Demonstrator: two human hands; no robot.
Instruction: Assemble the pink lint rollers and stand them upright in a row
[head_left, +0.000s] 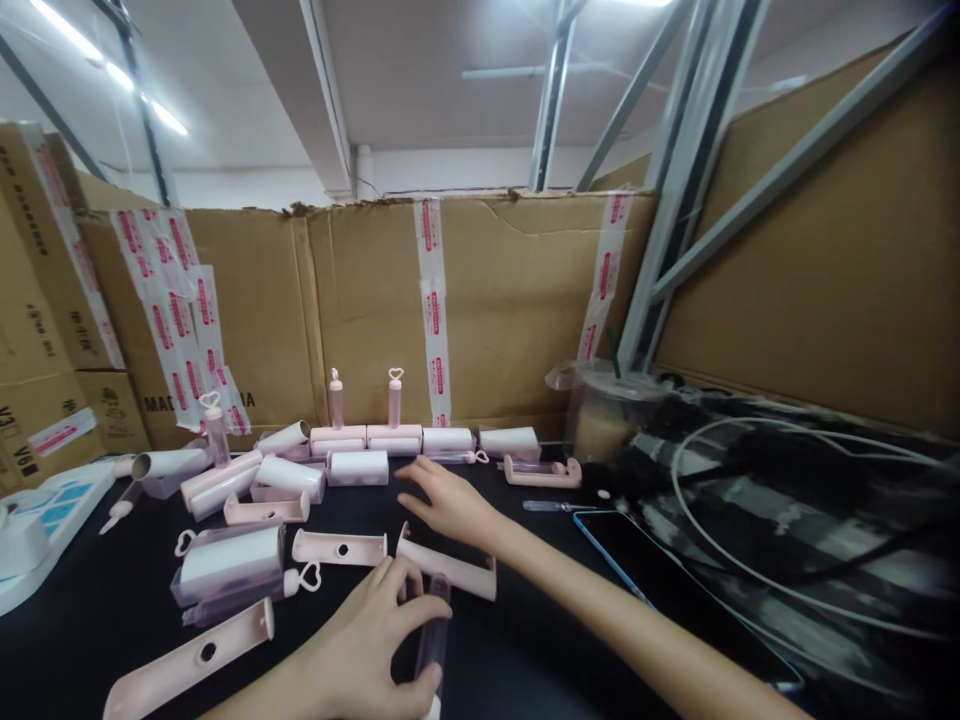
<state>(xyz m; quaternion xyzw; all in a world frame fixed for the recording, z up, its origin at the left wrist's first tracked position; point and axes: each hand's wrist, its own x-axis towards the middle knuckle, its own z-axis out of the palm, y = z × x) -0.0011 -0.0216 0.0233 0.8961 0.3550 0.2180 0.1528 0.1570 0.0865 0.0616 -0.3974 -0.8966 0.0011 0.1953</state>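
Observation:
My left hand (367,640) is closed around a translucent purplish tube handle (435,635) low in the middle, thumb and fingers on its sides. A white tip shows at its lower end. My right hand (450,505) reaches forward over the table, fingers apart and holding nothing. Its fingertips are close to a white sticky roll in a clear cover (358,467). Below it lies a pink roller holder (450,565), partly behind my hands. Another pink holder with a round hole (341,547) sits just beyond my left hand.
Several lint rollers stand or lie along the cardboard wall (367,310), two with upright heart-topped handles (395,400). At left are a pink holder (195,655) and a power strip (56,530). At right are a phone (675,590), a drink cup (607,410) and a white cable (679,480).

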